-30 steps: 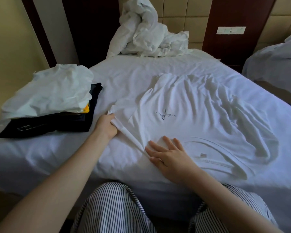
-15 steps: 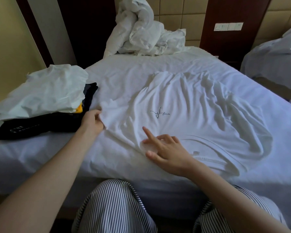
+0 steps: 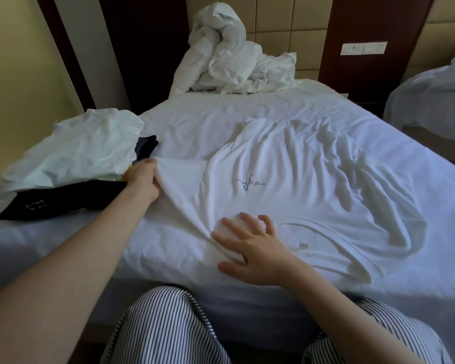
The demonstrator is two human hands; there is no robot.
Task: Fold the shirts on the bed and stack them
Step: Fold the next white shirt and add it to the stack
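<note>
Left hand (image 3: 143,179): at 9 o'clock of the spread shirt, arm reaching in from 7 o'clock; fingers and thumb closed on the sleeve edge, which is lifted slightly off the sheet.

Right hand (image 3: 250,248): at 6 o'clock of the view, palm down, fingers spread and only lightly bent, resting on the shirt's shoulder area just beside the collar; holds nothing, with a fold of cloth bunched against the fingers.

White shirt (image 3: 300,166): one, unfolded, lying on the bed with its collar at 6 o'clock, toward the person, and its hem at 12 o'clock. Heavily wrinkled. Small dark script mark (image 3: 250,183) on the chest. A small tag shows at the neckline.

Bed (image 3: 195,114): white sheet, carries everything listed.

Clothes pile, 9 o'clock, near the bed's left edge, touching or nearly touching the left hand:
- pale shirt (image 3: 76,151), crumpled, on top;
- black garment (image 3: 63,198), flat, underneath, faint lettering too small to read;
- yellow item (image 3: 129,172), only a sliver visible between them.

White duvet (image 3: 229,64): bundled in a heap at 12 o'clock, against the padded headboard.

Wall switch plate (image 3: 363,48): 1 o'clock, on a dark panel.

Second bed (image 3: 431,95): 2 o'clock, partly in view.

Striped trousers (image 3: 168,329): 6 o'clock, the person's knees against the mattress edge.
</note>
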